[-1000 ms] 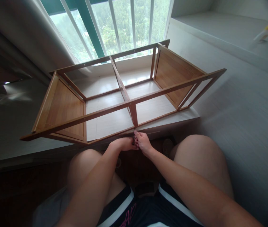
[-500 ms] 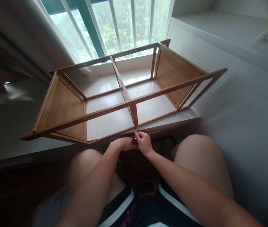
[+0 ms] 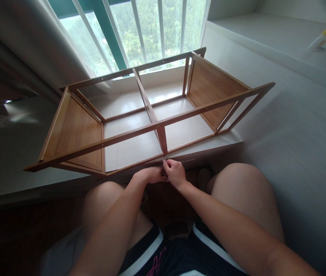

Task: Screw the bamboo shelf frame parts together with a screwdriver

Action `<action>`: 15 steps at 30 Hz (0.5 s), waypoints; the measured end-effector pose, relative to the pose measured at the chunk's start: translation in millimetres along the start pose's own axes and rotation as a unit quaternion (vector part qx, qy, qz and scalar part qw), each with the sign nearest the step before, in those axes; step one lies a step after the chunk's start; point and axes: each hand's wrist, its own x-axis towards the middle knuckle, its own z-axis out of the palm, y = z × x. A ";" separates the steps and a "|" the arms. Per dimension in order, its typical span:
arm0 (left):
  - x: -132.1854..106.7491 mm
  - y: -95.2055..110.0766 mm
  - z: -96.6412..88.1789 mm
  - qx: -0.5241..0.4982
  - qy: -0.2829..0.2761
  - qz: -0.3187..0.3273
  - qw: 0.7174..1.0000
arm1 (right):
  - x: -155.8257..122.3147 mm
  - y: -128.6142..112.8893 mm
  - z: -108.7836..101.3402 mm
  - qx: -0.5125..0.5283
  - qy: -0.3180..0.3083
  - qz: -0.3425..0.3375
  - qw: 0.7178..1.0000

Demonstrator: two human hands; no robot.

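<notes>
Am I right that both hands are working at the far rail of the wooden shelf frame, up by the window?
Not quite. The head view shows the left hand and right hand together at the near rail of the wooden shelf frame, where the middle divider meets it, not by the window.

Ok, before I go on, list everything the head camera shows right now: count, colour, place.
wooden shelf frame: one, light brown, lying on its side on the platform, with a middle divider and a panel at each end
platform: one, pale grey-white, under the frame, below the window
window: one, white bars with one green post, greenery outside, top centre
curtain: one, whitish, top left
yellow-and-white thing: one, blurred, top right ledge
shorts: one, black with white trim, bottom centre
left hand: at the frame's near bottom rail, closed
right hand: beside it, pinching something small at the rail below the divider
</notes>
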 end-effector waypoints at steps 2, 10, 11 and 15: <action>-0.4 1.1 -0.5 0.001 0.001 -0.003 1.000 | 0.6 -1.8 -1.6 -0.034 -0.002 0.004 0.999; 0.7 1.0 0.6 0.001 -0.002 0.004 1.000 | 2.8 -7.2 -7.1 -0.122 -0.014 -0.004 0.992; 1.0 0.8 0.9 0.002 -0.001 0.004 1.000 | 3.3 -7.8 -8.1 -0.131 -0.014 -0.009 0.991; 1.8 -0.1 1.6 0.008 0.002 -0.001 1.000 | 5.5 -7.7 -11.0 -0.114 -0.015 -0.014 0.993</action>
